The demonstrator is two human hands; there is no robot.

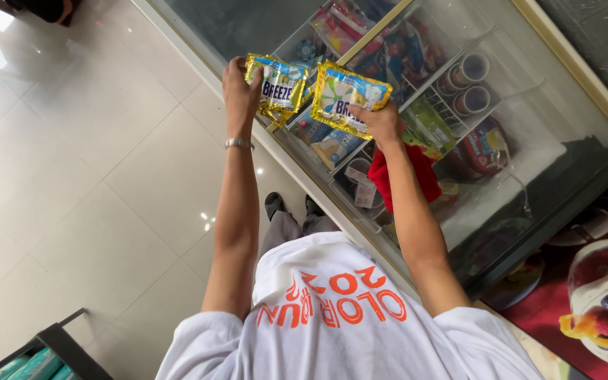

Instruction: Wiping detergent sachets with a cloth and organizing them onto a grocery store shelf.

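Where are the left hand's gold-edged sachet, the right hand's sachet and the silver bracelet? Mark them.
Gold-edged foil sachet in left hand (281, 86): head view, printed front.
Gold-edged foil sachet in right hand (346, 98): head view, front centre.
Silver metal bracelet (237, 143): head view, band on left wrist.

Chest freezer (571, 151): far end cut off by top and right frame edges; contents under the glass lid blurred by frost and glare, kinds unreadable. Sachet in left hand (241, 88) hides others stacked behind; count n/a. Right hand (383, 121) fingers hidden behind its sachet (346, 95). Red cloth (416, 172) near freezer rim partly hidden by forearm. Rack (43, 355), far from freezer, cut at bottom edge.
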